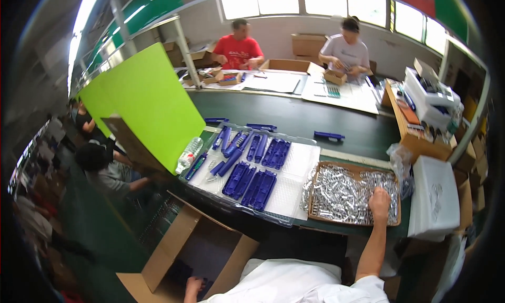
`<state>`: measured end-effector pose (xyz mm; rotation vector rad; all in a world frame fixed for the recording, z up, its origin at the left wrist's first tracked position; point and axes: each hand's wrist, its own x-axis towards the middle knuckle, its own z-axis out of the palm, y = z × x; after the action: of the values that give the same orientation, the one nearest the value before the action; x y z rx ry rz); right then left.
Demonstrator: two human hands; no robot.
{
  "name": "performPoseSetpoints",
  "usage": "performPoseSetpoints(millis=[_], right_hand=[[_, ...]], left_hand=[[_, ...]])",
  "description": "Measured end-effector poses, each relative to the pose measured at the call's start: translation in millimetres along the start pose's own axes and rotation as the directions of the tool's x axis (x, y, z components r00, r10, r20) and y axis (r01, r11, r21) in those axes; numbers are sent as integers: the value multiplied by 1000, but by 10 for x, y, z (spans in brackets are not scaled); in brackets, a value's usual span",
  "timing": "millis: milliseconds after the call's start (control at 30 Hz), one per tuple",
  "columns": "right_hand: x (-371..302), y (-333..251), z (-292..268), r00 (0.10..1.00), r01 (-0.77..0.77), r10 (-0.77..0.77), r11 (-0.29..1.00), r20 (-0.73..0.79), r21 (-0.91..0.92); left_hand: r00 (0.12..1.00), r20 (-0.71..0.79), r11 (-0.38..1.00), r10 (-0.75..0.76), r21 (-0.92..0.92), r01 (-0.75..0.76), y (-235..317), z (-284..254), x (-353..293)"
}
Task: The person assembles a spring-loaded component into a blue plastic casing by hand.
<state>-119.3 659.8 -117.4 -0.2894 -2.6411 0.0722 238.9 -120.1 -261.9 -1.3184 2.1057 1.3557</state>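
Observation:
My right hand (379, 202) reaches into a shallow brown tray (353, 167) heaped with small silver metal parts (342, 192), fingers down among them at its right side; whether it grips any is hidden. Down low, my left hand (193, 288) is inside an open cardboard box (173, 245) on the floor at my left, fingers curled over dark blue pieces; its grip is hard to see. Between the two lies a clear plastic tray (294, 190) on the table with rows of blue plastic casings (251, 181).
A green conveyor belt (294, 118) carries loose blue parts (329, 136). A green divider panel (147, 103) stands left, a plastic bottle (188, 155) beside it. White foam stack (434, 197) and boxes (421, 137) lie right. Two people sit across the belt; others sit at left.

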Motion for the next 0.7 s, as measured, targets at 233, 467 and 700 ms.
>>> performPoseSetpoints(millis=[233, 467, 700], right_hand=[[-45, -294, -344, 989, -147, 146, 982, 14, 122], [-150, 180, -37, 986, -165, 156, 971, 66, 171], [-88, 395, 335, 987, -134, 126, 988, 102, 74]], left_hand=[[295, 122, 262, 947, 231, -937, -946, 349, 587], [875, 462, 349, -146, 852, -391, -701, 535, 1031], [900, 118, 451, 419, 834, -319, -1137, 511, 823]])
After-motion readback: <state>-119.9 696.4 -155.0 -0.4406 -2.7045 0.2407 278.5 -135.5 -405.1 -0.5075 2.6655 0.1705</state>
